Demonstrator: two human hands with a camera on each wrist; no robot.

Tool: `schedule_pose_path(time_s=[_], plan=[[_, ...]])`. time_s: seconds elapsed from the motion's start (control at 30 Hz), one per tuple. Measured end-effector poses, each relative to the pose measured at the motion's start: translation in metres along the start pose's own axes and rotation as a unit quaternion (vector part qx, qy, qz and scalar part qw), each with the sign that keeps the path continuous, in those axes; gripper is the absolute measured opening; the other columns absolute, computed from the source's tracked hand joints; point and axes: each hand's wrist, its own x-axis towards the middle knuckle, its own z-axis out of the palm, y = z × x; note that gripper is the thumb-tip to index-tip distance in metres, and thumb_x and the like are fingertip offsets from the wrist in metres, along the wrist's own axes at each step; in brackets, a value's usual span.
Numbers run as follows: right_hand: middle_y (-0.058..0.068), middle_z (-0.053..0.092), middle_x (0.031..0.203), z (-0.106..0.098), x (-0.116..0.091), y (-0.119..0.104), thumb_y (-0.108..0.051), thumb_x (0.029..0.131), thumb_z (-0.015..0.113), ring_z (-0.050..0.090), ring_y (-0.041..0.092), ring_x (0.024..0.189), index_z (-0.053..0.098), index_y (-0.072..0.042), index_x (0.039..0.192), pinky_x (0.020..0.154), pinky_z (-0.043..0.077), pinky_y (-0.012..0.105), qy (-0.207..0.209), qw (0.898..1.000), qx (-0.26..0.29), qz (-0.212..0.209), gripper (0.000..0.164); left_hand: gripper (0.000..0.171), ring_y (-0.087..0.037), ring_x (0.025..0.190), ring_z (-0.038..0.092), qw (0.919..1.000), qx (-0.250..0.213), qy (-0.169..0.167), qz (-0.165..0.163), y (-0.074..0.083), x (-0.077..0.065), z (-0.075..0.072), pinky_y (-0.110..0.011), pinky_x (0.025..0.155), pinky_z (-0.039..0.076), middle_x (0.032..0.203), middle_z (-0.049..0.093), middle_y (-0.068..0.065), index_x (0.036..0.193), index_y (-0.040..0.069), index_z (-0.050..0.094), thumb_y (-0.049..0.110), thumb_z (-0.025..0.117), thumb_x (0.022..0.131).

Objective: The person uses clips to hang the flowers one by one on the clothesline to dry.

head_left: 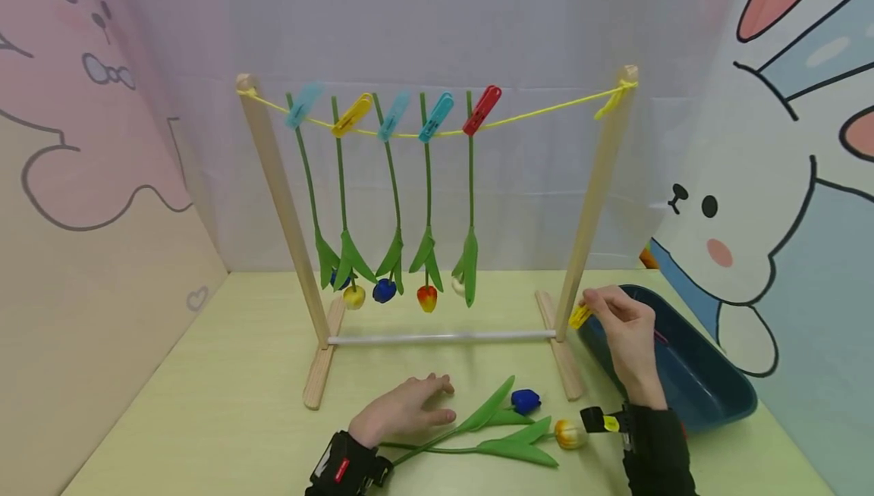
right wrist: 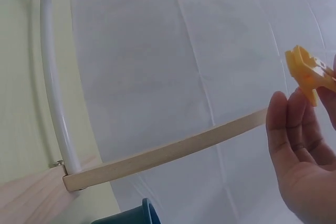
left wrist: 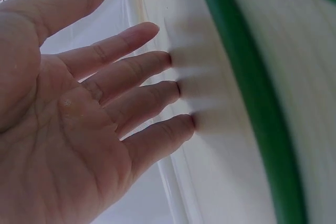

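My right hand (head_left: 630, 340) pinches a yellow clothespin (head_left: 580, 316) between thumb and fingers, beside the frame's right post; the right wrist view shows the clothespin (right wrist: 310, 72) close up. My left hand (head_left: 408, 409) is spread with fingertips on the table, its palm facing the camera in the left wrist view. Right beside it lie two artificial tulips, one with a blue bloom (head_left: 526, 402) and one with a yellow-orange bloom (head_left: 570, 434). A green stem (left wrist: 257, 93) runs past the left fingertips. Behind, several tulips hang bloom-down from a yellow string (head_left: 539, 116), each clipped by a clothespin.
A wooden frame with a left post (head_left: 283, 208), a right post (head_left: 595, 208) and a white crossbar (head_left: 444, 338) carries the string. The hanging clothespins include a red one (head_left: 482, 110) and a yellow one (head_left: 352, 114). A dark blue bin (head_left: 710, 375) stands at the right.
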Motion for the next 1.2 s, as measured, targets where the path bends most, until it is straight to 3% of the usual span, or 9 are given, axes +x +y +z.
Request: schedule_pose_path(time_s=[0.27,0.47,0.63,0.8,0.97,1.1,1.2], plan=[[-0.002,0.068,0.08,-0.001,0.001,-0.002,0.001,0.099,0.058,0.061,0.012,0.087,0.069,0.011,0.078,0.082,0.056,0.015,0.04,0.998,-0.013,0.041,0.026,0.043,-0.033,0.138,0.052,0.9989,0.039,0.007,0.026,0.006,0.0,0.001,-0.05,0.112,0.045,0.146,0.057,-0.01,0.131,0.015,0.063,0.039,0.068,0.096],[0.0,0.064,0.077,-0.002,0.001,0.0,-0.008,0.104,0.053,0.061,0.012,0.075,0.066,0.013,0.082,0.08,0.057,0.016,0.037,0.998,0.011,0.048,0.034,0.032,-0.013,0.108,0.063,0.9959,0.075,0.021,0.046,0.015,0.001,0.001,-0.03,0.091,0.053,0.117,0.067,0.003,0.118,0.017,0.069,0.036,0.073,0.093],[-0.002,0.067,0.081,-0.001,0.0,0.0,-0.007,0.104,0.052,0.062,0.009,0.076,0.068,0.011,0.092,0.083,0.057,0.015,0.031,0.998,0.009,0.049,0.027,0.025,-0.002,0.081,0.054,0.9951,0.082,0.013,0.054,0.018,0.001,0.003,-0.021,0.073,0.048,0.093,0.065,0.007,0.105,0.014,0.073,0.032,0.078,0.089],[-0.008,0.069,0.09,0.0,0.0,-0.001,-0.003,0.101,0.057,0.062,0.005,0.084,0.068,0.001,0.107,0.081,0.055,0.011,0.032,0.998,-0.024,0.056,0.013,0.017,0.002,0.07,0.05,0.9952,0.079,0.01,0.056,0.016,0.002,0.006,-0.017,0.065,0.046,0.079,0.062,0.01,0.092,0.015,0.073,0.029,0.081,0.086],[-0.008,0.068,0.095,-0.001,0.0,-0.002,-0.003,0.101,0.057,0.062,0.004,0.087,0.064,0.004,0.122,0.08,0.053,0.01,0.024,0.998,-0.013,0.06,0.023,0.015,0.002,0.066,0.048,0.9946,0.09,0.009,0.052,0.014,0.002,0.007,-0.017,0.063,0.044,0.073,0.059,0.012,0.084,0.017,0.072,0.027,0.083,0.084],[-0.01,0.068,0.105,-0.004,-0.001,-0.002,-0.009,0.104,0.052,0.059,0.004,0.091,0.065,0.005,0.123,0.084,0.053,0.01,0.011,0.997,-0.024,0.068,0.026,0.013,0.001,0.063,0.047,0.9949,0.085,0.009,0.053,0.014,0.001,0.007,-0.017,0.061,0.042,0.069,0.057,0.012,0.078,0.018,0.071,0.022,0.083,0.083],[-0.008,0.064,0.101,-0.005,-0.001,-0.002,-0.016,0.107,0.049,0.059,0.005,0.089,0.064,0.006,0.122,0.086,0.054,0.011,-0.007,0.997,-0.022,0.071,0.031,0.013,0.002,0.06,0.047,0.9948,0.086,0.01,0.054,0.015,0.001,0.007,-0.016,0.059,0.042,0.066,0.058,0.013,0.076,0.018,0.072,0.02,0.081,0.084]])
